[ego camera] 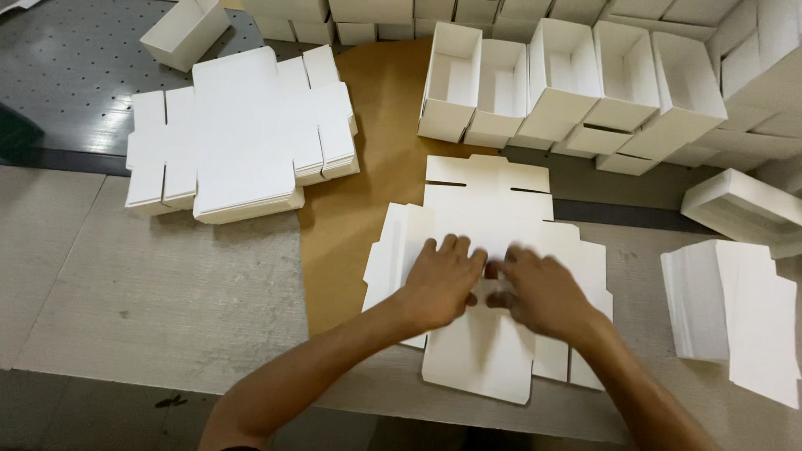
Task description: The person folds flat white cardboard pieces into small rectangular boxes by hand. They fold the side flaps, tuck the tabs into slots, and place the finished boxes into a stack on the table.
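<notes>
My left hand [441, 280] lies flat, fingers spread, on the die-cut white box blank [489, 276] in front of me — pinning it to the brown kraft sheet [368, 167] so it can't slide. My right hand [543, 292] is blurred; it presses the same blank, fingers seemingly curled at a flap. The stack of flat blanks [242, 138] sits left, the folded open boxes [568, 83] ahead — both within reach.

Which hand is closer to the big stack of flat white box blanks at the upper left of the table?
Left. The left hand lies on the flat box blank, below and right of the stack of flat blanks; the right hand presses further right.
</notes>
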